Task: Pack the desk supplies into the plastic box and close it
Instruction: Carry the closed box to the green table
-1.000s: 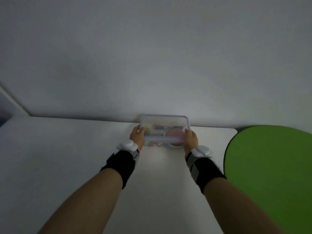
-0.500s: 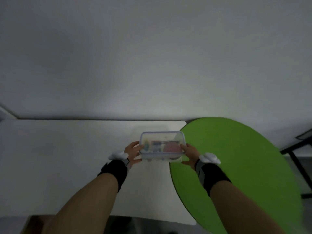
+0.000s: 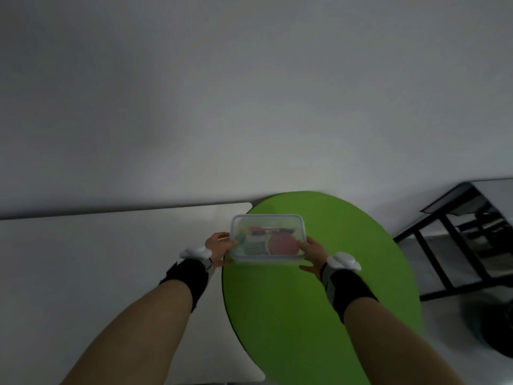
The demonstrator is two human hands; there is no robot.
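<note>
Two grips | left hand (image 3: 219, 247) clasps plastic box (image 3: 268, 237) left end | right hand (image 3: 312, 252) clasps right end

The things inside the box (image 3: 268, 216) are a blur: a round reddish shape and some coloured bits, none clear enough to name. Whether its lid is latched cannot be told. The left hand (image 3: 219, 245) and the right hand (image 3: 312, 252) hold it with most fingers hidden beneath. Both forearms run off the bottom edge, as does the green table (image 3: 291, 315). At the right edge a black frame (image 3: 458, 240) and a dark blurred shape (image 3: 497, 329) are cut off — neither can be identified.
</note>
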